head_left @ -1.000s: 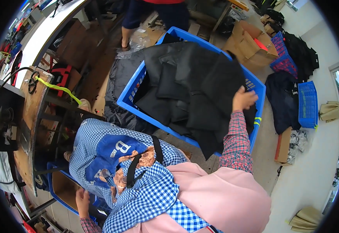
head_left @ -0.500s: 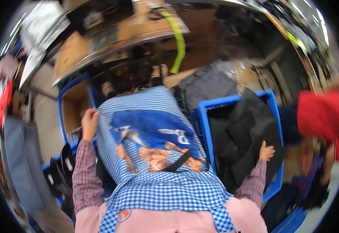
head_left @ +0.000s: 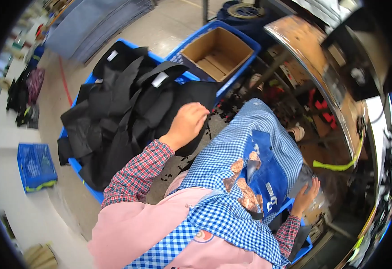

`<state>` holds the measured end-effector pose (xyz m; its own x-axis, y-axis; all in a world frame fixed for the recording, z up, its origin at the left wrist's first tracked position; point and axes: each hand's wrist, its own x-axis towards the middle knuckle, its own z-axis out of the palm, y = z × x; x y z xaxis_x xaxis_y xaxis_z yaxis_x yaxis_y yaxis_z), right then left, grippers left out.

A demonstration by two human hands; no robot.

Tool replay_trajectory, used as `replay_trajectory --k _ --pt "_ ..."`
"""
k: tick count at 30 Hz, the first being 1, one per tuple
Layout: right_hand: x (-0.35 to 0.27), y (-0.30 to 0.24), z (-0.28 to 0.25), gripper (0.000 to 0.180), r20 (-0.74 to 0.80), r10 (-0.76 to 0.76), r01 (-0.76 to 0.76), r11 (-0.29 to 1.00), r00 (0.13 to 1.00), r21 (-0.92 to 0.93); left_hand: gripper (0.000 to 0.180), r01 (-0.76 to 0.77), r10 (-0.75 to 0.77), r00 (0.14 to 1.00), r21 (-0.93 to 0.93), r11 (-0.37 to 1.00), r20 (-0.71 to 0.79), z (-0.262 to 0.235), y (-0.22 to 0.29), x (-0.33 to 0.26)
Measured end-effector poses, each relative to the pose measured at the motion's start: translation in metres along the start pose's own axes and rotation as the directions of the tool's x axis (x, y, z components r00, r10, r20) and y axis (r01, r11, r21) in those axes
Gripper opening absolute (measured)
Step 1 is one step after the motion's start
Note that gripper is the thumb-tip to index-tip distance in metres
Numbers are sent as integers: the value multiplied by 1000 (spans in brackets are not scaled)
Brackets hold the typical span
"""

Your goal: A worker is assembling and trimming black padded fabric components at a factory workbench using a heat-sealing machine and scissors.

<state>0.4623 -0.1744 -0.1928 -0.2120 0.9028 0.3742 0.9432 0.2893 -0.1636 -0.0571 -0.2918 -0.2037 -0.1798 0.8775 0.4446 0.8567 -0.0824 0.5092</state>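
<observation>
My left hand (head_left: 187, 126) is over the near right side of a heap of black fabric pieces (head_left: 119, 105). Its fingers bend loosely, with nothing visible in them; I cannot tell whether it touches the cloth. The heap fills a blue plastic crate (head_left: 87, 183) on my left, and some pieces hang over its rim. White labels show on a few pieces. My right hand (head_left: 306, 197), fingers spread and holding nothing, is beside my blue checked apron (head_left: 223, 148). Below it, a second blue crate (head_left: 304, 250) with dark cloth is mostly hidden by my body.
Ahead stands a blue crate (head_left: 245, 36) holding a cardboard box (head_left: 216, 56). A worktable (head_left: 312, 58) with a yellow-green strip (head_left: 339, 167) runs along the right. Grey panels (head_left: 101, 27) stand at the far left, and a small blue basket (head_left: 36, 166) is at the left.
My body and view have turned left, bringing the crate of black fabric into full view. My left hand has moved over that heap; my right hand has left the black cloth in the right crate.
</observation>
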Motion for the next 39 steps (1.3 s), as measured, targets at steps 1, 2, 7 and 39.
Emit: replay_trajectory --k 1,2,7,39 --pt "18 -4 1 35 5 -42 42 999 999 13 21 24 -20 990 28 999 -138 -13 -4 -2" --pt "33 -7 1 34 6 -78 77 997 997 22 20 92 -68 966 82 992 -251 -24 -10 -3" --pt "61 -34 -2 32 27 -175 172 981 984 87 48 602 -443 797 485 634 -411 -62 -93 -42" --pt "109 -283 -77 21 272 -760 751 641 591 159 16 -467 415 876 216 857 248 -68 108 46"
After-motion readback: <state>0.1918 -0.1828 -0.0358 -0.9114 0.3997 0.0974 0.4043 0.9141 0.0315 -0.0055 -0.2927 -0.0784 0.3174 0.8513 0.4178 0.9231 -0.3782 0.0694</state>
